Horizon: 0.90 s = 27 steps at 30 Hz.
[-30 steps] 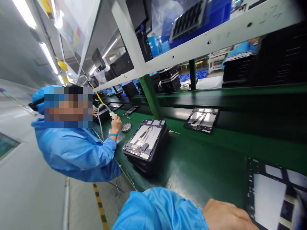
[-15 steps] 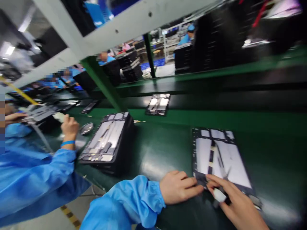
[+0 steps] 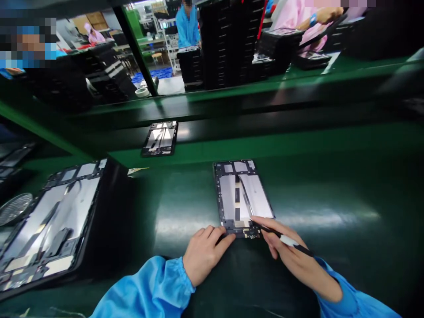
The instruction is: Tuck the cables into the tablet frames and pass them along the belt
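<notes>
An opened tablet (image 3: pixel 261 194) lies flat on the green bench in front of me. Silver panels, a dark ribbon cable and a small board along its near edge show inside it. My left hand (image 3: pixel 207 251) grips its near left corner, thumb along the near edge and fingers at the side. In my right hand (image 3: pixel 281 243) is a slim black tool with a white band (image 3: pixel 289 240), like tweezers, pinched between thumb and fingers. Its tip points at the near right part of the tablet; whether it touches, I cannot tell.
A tall stack of opened tablets (image 3: pixel 106 221) stands on the left, beside a round clear dish (image 3: pixel 16 207). Another opened tablet (image 3: pixel 160 139) lies on the far strip. Behind a green rail stand high black stacks (image 3: pixel 221 44), with people in blue and pink clothes beyond.
My view has swung right and levelled, so the co-worker's arm at left is gone. My right hand's tool now points at the tablet's near part. My left hand has stayed by the corner.
</notes>
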Each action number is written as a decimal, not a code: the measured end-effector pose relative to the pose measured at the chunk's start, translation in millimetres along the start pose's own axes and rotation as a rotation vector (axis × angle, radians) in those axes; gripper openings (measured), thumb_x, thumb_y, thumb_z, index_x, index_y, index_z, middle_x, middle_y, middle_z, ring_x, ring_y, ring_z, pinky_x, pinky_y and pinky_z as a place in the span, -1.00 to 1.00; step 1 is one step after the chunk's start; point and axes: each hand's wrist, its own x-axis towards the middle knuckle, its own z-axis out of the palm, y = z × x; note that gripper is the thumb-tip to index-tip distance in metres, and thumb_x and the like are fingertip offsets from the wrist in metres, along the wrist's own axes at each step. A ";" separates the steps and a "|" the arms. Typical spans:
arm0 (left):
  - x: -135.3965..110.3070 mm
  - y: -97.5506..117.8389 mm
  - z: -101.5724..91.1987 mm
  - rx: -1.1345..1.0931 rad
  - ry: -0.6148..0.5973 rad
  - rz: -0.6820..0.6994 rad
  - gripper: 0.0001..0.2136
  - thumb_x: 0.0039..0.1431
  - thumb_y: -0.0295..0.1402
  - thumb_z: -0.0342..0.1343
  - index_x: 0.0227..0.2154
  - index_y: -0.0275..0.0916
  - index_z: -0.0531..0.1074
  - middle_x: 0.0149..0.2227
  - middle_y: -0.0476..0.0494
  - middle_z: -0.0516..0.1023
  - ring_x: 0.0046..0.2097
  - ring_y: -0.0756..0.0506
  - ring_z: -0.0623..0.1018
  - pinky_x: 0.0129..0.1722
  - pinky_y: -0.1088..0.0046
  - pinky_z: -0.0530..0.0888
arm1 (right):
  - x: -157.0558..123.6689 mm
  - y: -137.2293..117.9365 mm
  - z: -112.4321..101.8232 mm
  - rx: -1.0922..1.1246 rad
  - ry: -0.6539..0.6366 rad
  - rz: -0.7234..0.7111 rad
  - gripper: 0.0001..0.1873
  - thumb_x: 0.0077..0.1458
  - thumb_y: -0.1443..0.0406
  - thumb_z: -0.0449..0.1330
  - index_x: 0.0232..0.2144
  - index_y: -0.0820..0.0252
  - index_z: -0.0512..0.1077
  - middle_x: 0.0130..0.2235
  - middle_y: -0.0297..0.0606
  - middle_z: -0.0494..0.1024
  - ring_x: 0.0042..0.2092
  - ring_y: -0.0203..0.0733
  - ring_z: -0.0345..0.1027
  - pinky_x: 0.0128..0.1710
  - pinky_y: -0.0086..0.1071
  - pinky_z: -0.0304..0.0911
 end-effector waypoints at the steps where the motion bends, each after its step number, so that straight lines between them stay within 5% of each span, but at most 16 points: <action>1: 0.0 0.1 0.7 -0.011 -0.004 -0.008 -0.73 0.40 -0.46 -0.13 0.08 -0.22 0.32 -0.08 -0.17 0.47 -0.21 -0.10 0.45 -0.32 0.38 0.43 | -2.9 0.8 0.0 0.030 0.004 0.058 -0.65 0.32 0.11 0.05 0.07 0.03 0.39 -0.44 -0.36 0.45 -0.57 -0.30 0.32 -0.48 -0.40 0.38; 6: -1.0 -0.9 0.1 -0.052 0.000 0.000 -0.71 0.39 -0.47 -0.15 0.10 -0.24 0.31 -0.07 -0.20 0.45 -0.19 -0.12 0.45 -0.29 0.34 0.47 | -4.2 10.0 16.6 0.230 0.011 0.175 -0.68 0.29 0.02 0.05 -0.11 0.11 0.35 -0.39 -0.30 0.48 -0.53 -0.30 0.37 -0.64 -0.49 0.32; 17: -2.4 -1.9 1.0 -0.024 -0.013 0.020 -0.69 0.39 -0.48 -0.17 0.12 -0.25 0.30 -0.07 -0.23 0.45 -0.18 -0.12 0.46 -0.28 0.34 0.47 | 6.0 2.1 26.4 0.076 0.093 0.096 -0.83 0.14 0.19 0.22 -0.30 0.14 0.55 -0.45 -0.26 0.59 -0.51 -0.21 0.48 -0.59 -0.45 0.39; 27: -4.5 -4.9 2.0 -0.013 -0.019 0.026 -0.68 0.40 -0.48 -0.18 0.13 -0.21 0.30 -0.06 -0.22 0.46 -0.17 -0.11 0.47 -0.26 0.35 0.48 | 0.1 10.0 9.7 0.071 0.217 0.098 -0.82 0.12 0.20 0.24 -0.35 0.19 0.56 -0.44 -0.23 0.62 -0.55 -0.22 0.49 -0.66 -0.51 0.35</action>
